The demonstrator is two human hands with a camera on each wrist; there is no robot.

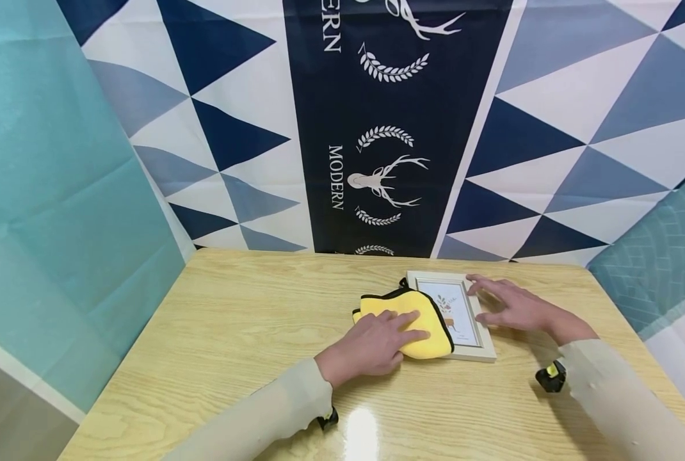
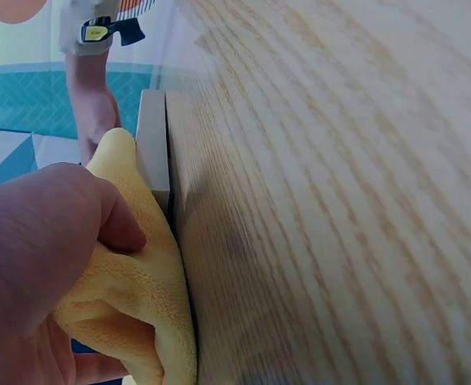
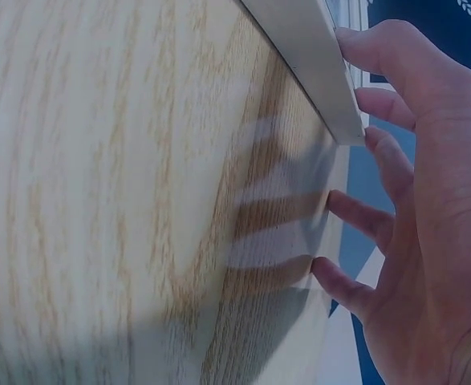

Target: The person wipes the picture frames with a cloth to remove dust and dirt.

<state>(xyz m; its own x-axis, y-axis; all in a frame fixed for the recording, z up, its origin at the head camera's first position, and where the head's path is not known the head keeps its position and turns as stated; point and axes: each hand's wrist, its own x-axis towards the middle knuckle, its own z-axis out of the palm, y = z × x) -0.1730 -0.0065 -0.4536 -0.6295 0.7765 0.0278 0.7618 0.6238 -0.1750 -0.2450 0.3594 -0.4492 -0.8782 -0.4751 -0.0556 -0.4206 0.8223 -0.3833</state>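
A yellow cloth with black edging [image 1: 429, 342] lies over the left part of a white picture frame [image 1: 483, 352]. My left hand [image 1: 374, 342] rests on the cloth, index and middle fingers spread across its top. In the left wrist view, the bent thumb presses into the bunched cloth [image 2: 151, 281], with other fingers behind the folds. The frame lies flat, its deer-and-leaves picture [image 1: 460, 314] partly covered. My right hand [image 1: 518, 307] touches the frame's right edge with spread, relaxed fingers. In the right wrist view, the thumb and nearby fingertips [image 3: 375, 136] meet the frame's corner.
A wood-grain table [image 1: 250, 307] bears everything. Patterned navy, blue and white fabric [image 1: 377, 128] hangs along its back edge, and teal fabric [image 1: 77, 192] stands at the left. Each wrist carries a small black device [image 1: 552, 376].
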